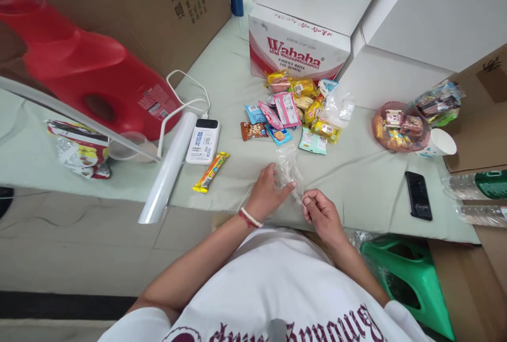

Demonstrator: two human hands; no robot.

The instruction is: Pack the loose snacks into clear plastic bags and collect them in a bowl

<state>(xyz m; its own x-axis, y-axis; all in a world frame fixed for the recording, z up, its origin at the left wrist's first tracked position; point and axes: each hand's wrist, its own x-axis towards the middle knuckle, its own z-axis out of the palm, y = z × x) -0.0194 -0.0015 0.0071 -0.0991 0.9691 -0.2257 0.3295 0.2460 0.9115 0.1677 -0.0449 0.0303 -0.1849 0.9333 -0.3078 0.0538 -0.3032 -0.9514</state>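
A thin clear plastic bag (289,165) lies crumpled near the table's front edge, between my two hands. My right hand (322,214) pinches its near end between thumb and fingers. On the bag's left side is my left hand (269,187), thumb and fingers apart, with the thumb against or just over the plastic. Beyond the bag sits a loose pile of wrapped snacks (288,109) in pink, blue, yellow and brown packets. More clear plastic (339,107) rests at the pile's right side. A yellow snack bar (211,172) lies apart, left of my left hand.
Behind the pile stands a Wahaha carton (299,48). Leftward are a white power bank (203,141), a plastic roll (170,167) and a red jug (91,72). Rightward are a pink bowl of snacks (380,138), a paper cup (441,142) and a phone (419,195).
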